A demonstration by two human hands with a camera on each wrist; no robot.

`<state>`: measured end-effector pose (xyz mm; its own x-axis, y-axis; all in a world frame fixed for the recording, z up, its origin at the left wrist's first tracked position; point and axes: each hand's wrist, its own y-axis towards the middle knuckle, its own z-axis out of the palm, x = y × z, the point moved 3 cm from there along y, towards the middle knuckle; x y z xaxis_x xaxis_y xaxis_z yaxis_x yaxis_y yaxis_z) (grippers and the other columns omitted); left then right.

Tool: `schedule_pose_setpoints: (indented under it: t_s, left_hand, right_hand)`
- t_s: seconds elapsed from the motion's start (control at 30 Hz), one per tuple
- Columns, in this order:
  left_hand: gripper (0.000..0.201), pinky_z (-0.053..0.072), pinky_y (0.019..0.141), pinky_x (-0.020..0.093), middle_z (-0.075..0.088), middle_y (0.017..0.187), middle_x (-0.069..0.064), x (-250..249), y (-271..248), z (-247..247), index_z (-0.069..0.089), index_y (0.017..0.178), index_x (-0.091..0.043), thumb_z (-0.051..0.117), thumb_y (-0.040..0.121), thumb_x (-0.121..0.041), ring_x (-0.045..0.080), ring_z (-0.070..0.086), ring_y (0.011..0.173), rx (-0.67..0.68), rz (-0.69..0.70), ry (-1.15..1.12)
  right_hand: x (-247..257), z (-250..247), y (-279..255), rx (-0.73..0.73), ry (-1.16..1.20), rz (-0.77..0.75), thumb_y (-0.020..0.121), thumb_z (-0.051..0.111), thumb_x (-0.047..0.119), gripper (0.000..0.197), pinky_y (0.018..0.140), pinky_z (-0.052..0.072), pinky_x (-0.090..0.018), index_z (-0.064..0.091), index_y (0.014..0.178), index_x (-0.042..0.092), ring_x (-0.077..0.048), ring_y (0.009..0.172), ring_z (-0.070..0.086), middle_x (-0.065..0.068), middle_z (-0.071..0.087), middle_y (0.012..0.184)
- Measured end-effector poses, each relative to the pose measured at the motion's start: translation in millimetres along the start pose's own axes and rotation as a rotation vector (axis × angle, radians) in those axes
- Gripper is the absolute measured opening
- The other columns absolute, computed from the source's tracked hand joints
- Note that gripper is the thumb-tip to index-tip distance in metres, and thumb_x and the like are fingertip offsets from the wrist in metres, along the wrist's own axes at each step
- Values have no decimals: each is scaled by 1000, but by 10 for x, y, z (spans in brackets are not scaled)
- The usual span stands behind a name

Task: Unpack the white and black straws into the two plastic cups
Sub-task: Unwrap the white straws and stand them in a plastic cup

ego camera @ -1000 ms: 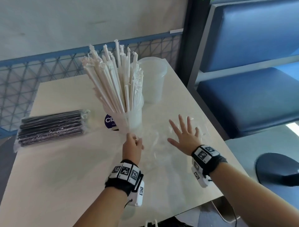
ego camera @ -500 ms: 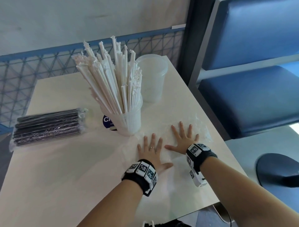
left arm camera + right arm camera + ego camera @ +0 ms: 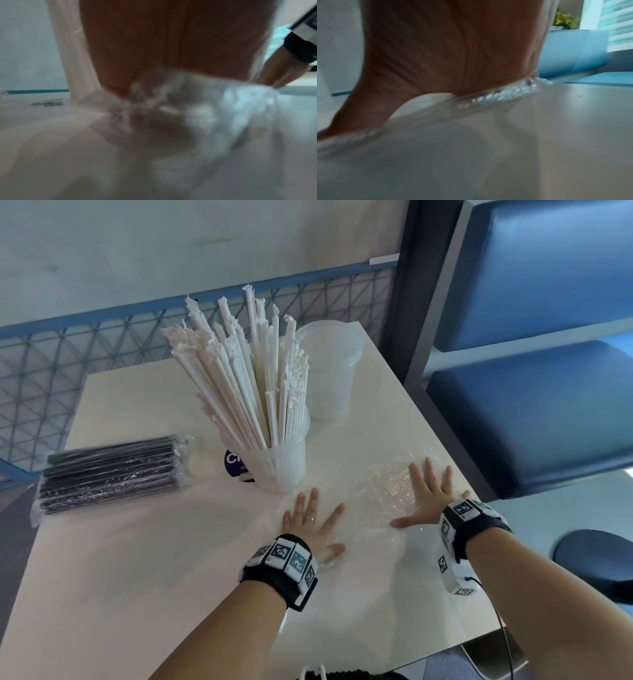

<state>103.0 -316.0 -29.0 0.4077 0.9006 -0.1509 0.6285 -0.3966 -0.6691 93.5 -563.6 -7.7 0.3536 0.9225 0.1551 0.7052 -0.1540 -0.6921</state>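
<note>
Now I have my left hand (image 3: 313,527) and right hand (image 3: 428,499) flat, fingers spread, pressing the empty clear wrapper (image 3: 380,498) near the counter's (image 3: 137,559) right edge. White straws (image 3: 250,378) stand in one cup (image 3: 277,467); the wrapped black straws (image 3: 109,470) lie at the left edge, the second cup (image 3: 329,374) at the far edge.

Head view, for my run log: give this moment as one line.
white straws: in cup | black straws: wrapped | left hand, right hand: flat on empty wrapper | second cup: empty
</note>
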Motion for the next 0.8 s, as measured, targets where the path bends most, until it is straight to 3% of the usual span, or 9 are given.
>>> schedule_pose_setpoints:
  t_s: [0.17, 0.23, 0.3, 0.33, 0.4, 0.47, 0.53, 0.67, 0.8]
  left_hand:
    - [87, -11, 112, 56, -48, 141, 0, 58, -35, -36, -24, 134, -52, 44, 82, -65, 28, -37, 134, 27, 11, -12]
    - [89, -12, 110, 58, -43, 145, 2, 51, -87, -71, -21, 136, -50, 47, 82, -64, 28, -33, 137, 31, 13, 5]
    - [89, -11, 110, 58, -19, 156, 6, 61, -184, -199, -9, 144, -41, 50, 80, -63, 26, -15, 144, -43, 15, -49]
    - [86, -5, 112, 56, 7, 157, 8, 94, -267, -294, 7, 145, -34, 53, 79, -62, 24, 6, 145, -148, 17, -145]
    - [66, 26, 107, 42, 55, 118, 3, 243, -532, -514, 41, 121, -19, 66, 73, -55, 21, 50, 115, -507, 21, -475]
    - [58, 41, 73, 22, 50, 85, 0, 495, -827, -720, 43, 96, -11, 80, 63, -43, 21, 52, 81, -813, -24, -737]
    - [74, 41, 69, 19, 51, 95, 4, 805, -996, -908, 41, 108, -9, 86, 55, -35, 20, 52, 85, -947, -97, -902]
    - [126, 31, 110, 38, 26, 147, 6, 1215, -1010, -1358, 6, 145, -14, 88, 50, -32, 21, 32, 133, -792, -71, -946]
    - [132, 25, 111, 30, 21, 149, 3, 1227, -874, -1738, 4, 146, -15, 90, 48, -36, 19, 26, 137, -585, 67, -790]
  right_hand:
    - [-157, -50, 34, 6, 52, 40, 29, 62, 85, 154, 106, 5, -73, -33, 138, 31, -38, 130, -39, 6, -50, 134]
    - [-110, -67, -16, 6, 40, 57, 36, 65, 83, 151, 106, 1, -72, -33, 138, 28, -37, 131, -38, 0, -47, 141]
    - [1, -92, -103, -46, 0, 69, 44, 64, 82, 147, 108, -3, -69, -34, 138, 25, -35, 134, -36, -5, -44, 144]
    - [93, -128, -164, -91, -20, 56, 46, 62, 82, 145, 109, -4, -67, -34, 138, 24, -33, 135, -34, -7, -43, 145]
    - [352, -234, -344, -192, -20, -24, 48, 60, 83, 143, 109, -5, -63, -34, 138, 24, -29, 138, -30, -7, -41, 146]
    - [676, -377, -583, -302, 64, -161, 49, 60, 80, 139, 111, -1, -60, -31, 139, 27, -24, 143, -19, -4, -35, 150]
    - [1011, -563, -824, -383, 258, -323, 54, 66, 71, 134, 114, 11, -51, -24, 143, 28, -21, 146, 0, -1, -23, 155]
    - [1622, -895, -967, -461, 524, -591, 63, 79, 44, 128, 108, 16, -22, -16, 145, 23, -11, 144, 9, 4, -5, 158]
    - [2130, -1088, -771, -396, 608, -726, 62, 84, 30, 137, 106, 26, -25, -27, 142, 23, -17, 140, 25, -1, 12, 157]
